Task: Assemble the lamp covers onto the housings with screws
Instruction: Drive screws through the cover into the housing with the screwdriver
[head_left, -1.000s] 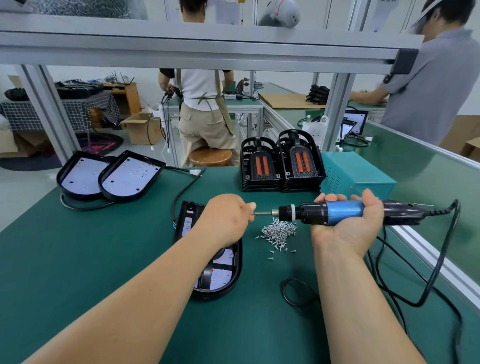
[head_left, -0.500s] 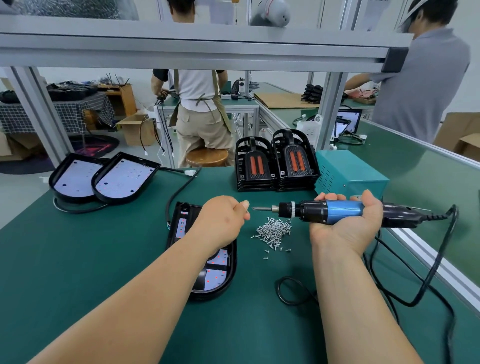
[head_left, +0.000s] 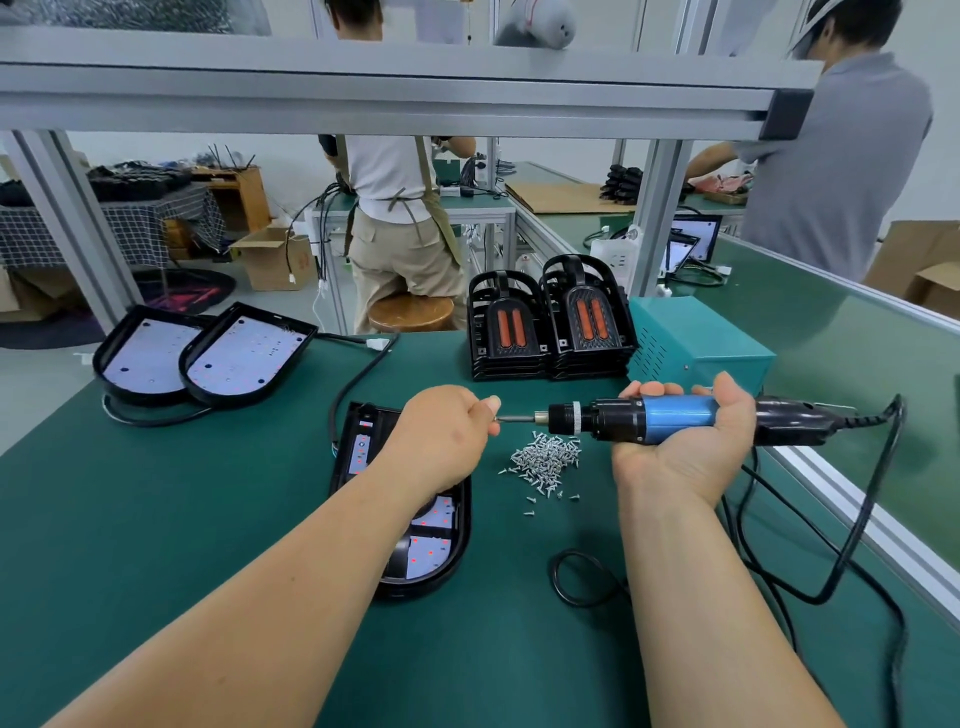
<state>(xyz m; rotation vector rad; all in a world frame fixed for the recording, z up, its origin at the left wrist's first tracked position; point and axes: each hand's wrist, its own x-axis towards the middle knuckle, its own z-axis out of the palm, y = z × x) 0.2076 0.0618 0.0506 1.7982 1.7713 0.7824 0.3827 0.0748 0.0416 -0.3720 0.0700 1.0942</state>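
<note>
My right hand (head_left: 685, 452) grips a blue and black electric screwdriver (head_left: 670, 420), held level with its bit pointing left. My left hand (head_left: 441, 441) is curled, its fingertips at the bit's tip (head_left: 511, 417); whether they pinch a screw is hidden. A pile of small silver screws (head_left: 545, 460) lies on the green mat just under the bit. A black lamp housing (head_left: 441, 561) with white LED boards lies under my left wrist and forearm, partly hidden. Two stacks of black lamp covers (head_left: 550, 322) with orange strips stand behind.
Two more black housings (head_left: 208, 358) with white boards lie at the far left. A teal power box (head_left: 696, 343) stands right of the cover stacks. The screwdriver's black cable (head_left: 841, 566) loops over the mat on the right. Two people work at benches beyond.
My left hand drew back from the bit half a second ago and has returned, so its fingertips meet the bit's tip again. The screwdriver stays level in my right hand.
</note>
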